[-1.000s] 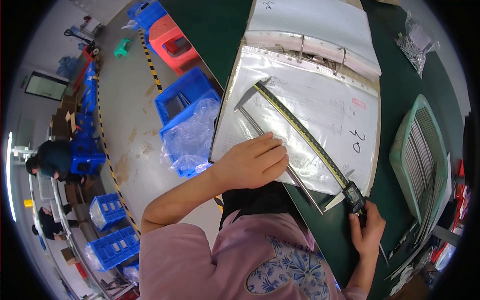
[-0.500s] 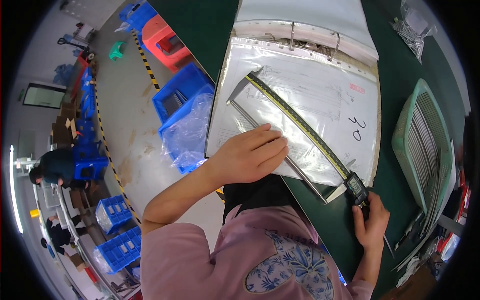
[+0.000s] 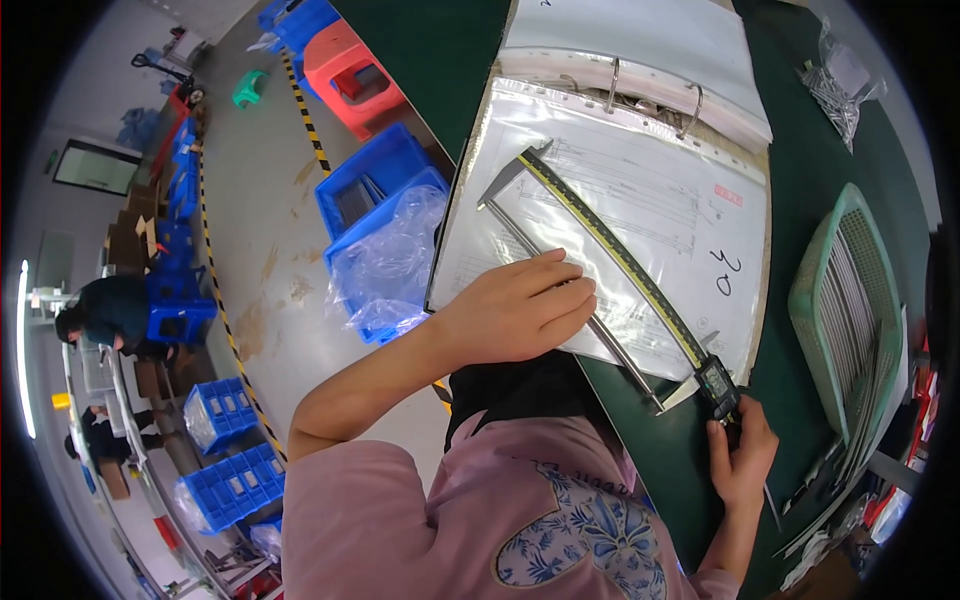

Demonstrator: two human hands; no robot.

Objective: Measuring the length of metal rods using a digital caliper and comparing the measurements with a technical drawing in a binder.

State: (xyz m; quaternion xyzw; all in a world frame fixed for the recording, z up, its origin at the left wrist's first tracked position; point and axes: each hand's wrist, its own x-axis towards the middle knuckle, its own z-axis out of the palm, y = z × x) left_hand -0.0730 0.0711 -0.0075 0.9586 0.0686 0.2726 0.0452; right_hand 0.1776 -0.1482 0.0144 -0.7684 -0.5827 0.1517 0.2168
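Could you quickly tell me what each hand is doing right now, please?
Left hand: open, fingers flat, pressing the thin metal rod on the binder page.
Right hand: closed on the caliper at its digital slider end.

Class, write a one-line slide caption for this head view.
Left hand steadies a metal rod while right hand holds a long digital caliper.

place: likely factory workshop | blue bins (image 3: 375, 195) | striped floor tape (image 3: 305, 115) | green workbench (image 3: 430, 50)

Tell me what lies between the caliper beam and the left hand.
Head view: a thin metal rod on the binder page, running alongside the caliper beam, under the left hand.
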